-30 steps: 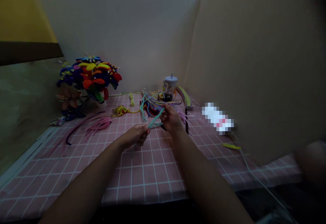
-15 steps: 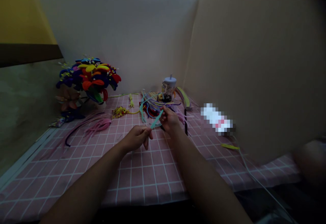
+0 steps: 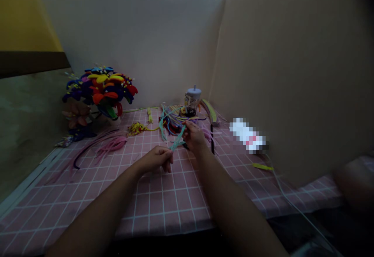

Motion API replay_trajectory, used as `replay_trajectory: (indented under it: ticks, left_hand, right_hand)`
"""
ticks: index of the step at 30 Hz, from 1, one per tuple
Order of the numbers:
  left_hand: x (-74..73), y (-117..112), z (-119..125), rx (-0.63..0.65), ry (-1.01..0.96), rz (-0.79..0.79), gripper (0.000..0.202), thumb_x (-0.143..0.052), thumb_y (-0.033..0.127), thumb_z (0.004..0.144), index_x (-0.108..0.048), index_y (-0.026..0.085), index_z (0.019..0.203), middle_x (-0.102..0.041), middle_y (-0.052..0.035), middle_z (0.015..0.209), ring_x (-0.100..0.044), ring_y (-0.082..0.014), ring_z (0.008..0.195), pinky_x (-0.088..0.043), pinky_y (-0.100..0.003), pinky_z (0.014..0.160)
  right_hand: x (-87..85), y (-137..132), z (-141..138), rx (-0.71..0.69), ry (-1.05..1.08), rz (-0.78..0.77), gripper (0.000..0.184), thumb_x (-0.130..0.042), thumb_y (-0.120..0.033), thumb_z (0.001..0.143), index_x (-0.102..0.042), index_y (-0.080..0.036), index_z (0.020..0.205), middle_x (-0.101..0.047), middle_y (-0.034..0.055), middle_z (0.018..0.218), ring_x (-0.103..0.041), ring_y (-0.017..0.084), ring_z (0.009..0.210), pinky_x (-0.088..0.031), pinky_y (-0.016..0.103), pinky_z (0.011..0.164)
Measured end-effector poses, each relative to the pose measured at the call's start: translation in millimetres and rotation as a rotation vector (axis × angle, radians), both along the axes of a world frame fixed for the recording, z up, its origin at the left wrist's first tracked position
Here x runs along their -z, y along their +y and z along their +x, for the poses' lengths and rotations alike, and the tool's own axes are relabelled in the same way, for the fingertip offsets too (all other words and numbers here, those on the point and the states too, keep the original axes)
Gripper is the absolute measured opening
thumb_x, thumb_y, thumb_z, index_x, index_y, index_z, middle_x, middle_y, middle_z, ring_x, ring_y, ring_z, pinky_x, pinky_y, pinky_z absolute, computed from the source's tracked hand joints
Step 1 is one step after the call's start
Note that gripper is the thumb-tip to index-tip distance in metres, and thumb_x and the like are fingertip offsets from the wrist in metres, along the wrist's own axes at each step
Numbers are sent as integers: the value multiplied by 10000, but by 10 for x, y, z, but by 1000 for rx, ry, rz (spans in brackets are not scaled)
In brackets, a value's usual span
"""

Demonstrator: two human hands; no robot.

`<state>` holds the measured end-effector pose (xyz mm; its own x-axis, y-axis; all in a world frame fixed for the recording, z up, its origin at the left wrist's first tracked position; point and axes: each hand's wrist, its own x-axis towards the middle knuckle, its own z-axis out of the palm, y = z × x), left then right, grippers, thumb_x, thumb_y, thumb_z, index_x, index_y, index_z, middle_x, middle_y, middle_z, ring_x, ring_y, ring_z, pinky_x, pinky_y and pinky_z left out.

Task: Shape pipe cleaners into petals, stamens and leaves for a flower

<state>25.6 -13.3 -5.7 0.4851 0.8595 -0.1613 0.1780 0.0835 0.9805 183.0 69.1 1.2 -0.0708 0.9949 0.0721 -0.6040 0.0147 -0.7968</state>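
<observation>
A mint-green pipe cleaner (image 3: 177, 141), bent into side-by-side strands with a gap between them, stretches on a slant between my two hands. Its lower end is pinched by my left hand (image 3: 159, 158), thumb against fingers. My right hand (image 3: 193, 135) grips the upper end, farther from me. Both hands hover over the pink checked tablecloth (image 3: 157, 202). Just beyond them lies a heap of coloured pipe cleaners (image 3: 172, 116), with loose mint-green ones (image 3: 162, 128) at its left. A dark object (image 3: 185, 145) is partly hidden by my right hand.
At left stands a bouquet of bright fuzzy flowers (image 3: 102, 87). Pink pipe cleaners (image 3: 112, 144) and a yellow-red bead-like cluster (image 3: 136, 128) lie nearer. A lidded cup (image 3: 193, 101) stands at the back. To the right are a blurred white item (image 3: 247, 135), a yellow strip (image 3: 262, 167) and a cable (image 3: 288, 200).
The mint-green pipe cleaner looked like one flat band before; now its strands show apart. My hands stay in nearly the same place, both still holding it.
</observation>
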Motion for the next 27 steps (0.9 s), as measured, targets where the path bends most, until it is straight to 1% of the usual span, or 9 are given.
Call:
replay_trajectory:
  ticks: [4, 8, 11, 13, 16, 19, 21, 24, 27]
  left_hand:
    - [14, 13, -21, -54, -65, -31, 398, -559, 512, 727, -567, 115, 754, -621, -53, 634, -592, -135, 564, -443, -241, 527]
    - [12, 59, -70, -108, -154, -10, 437, -560, 494, 739, -562, 120, 965, -634, -72, 742, -611, -156, 643, -468, -274, 579]
    - [-6, 89, -113, -111, -198, -44, 449, -570, 482, 732, -534, 124, 1001, -630, -70, 739, -601, -146, 607, -458, -264, 558]
    - [-12, 91, -127, -107, -201, -74, 441, -560, 472, 738, -511, 132, 1015, -622, -60, 723, -569, -121, 539, -429, -234, 501]
    - [3, 75, -115, -95, -190, -89, 382, -500, 435, 785, -479, 170, 1060, -551, 9, 648, -418, -53, 403, -310, -170, 395]
    - [21, 65, -82, -136, -141, -107, 296, -431, 409, 825, -486, 188, 1013, -351, 83, 529, -231, -32, 353, -174, -148, 359]
    - [25, 77, -70, -192, -80, -72, 262, -397, 401, 836, -495, 176, 926, -259, 95, 496, -189, -39, 358, -143, -150, 363]
    - [49, 129, -87, -262, 5, 54, 221, -394, 368, 832, -483, 166, 823, -265, 93, 472, -207, -43, 367, -163, -151, 375]
    - [136, 214, -146, -326, 0, 91, 192, -372, 331, 831, -473, 168, 816, -294, 89, 473, -242, -50, 365, -202, -160, 382]
  right_hand:
    - [1, -26, -37, -59, -37, 22, 221, -700, -327, 611, -574, -159, 679, -439, -69, 465, -351, 22, 373, -249, 163, 361]
    - [22, -55, -82, -89, -125, 57, 240, -701, -359, 609, -598, -151, 673, -471, -55, 483, -366, 23, 389, -262, 159, 374]
    - [20, -97, -103, -136, -248, 85, 252, -684, -387, 630, -606, -153, 688, -479, -52, 491, -378, 28, 384, -264, 163, 376]
    - [8, -133, -116, -177, -355, 127, 250, -661, -396, 653, -611, -154, 693, -483, -51, 491, -382, 32, 377, -266, 169, 374]
    - [-11, -180, -134, -199, -517, 211, 243, -634, -393, 673, -607, -152, 673, -510, -44, 503, -392, 39, 382, -277, 177, 380]
    - [-8, -186, -149, -172, -609, 241, 239, -625, -385, 670, -593, -150, 648, -534, -38, 523, -395, 42, 393, -292, 179, 392]
    - [12, -157, -148, -134, -605, 220, 235, -617, -385, 666, -587, -151, 662, -542, -38, 540, -394, 43, 391, -298, 180, 395]
    - [57, -81, -125, -56, -637, 177, 250, -550, -398, 699, -585, -151, 718, -549, -32, 567, -388, 51, 384, -298, 192, 396]
    - [93, -40, -79, 7, -934, 268, 253, -490, -367, 744, -606, -142, 730, -561, -7, 593, -446, 75, 462, -329, 203, 465]
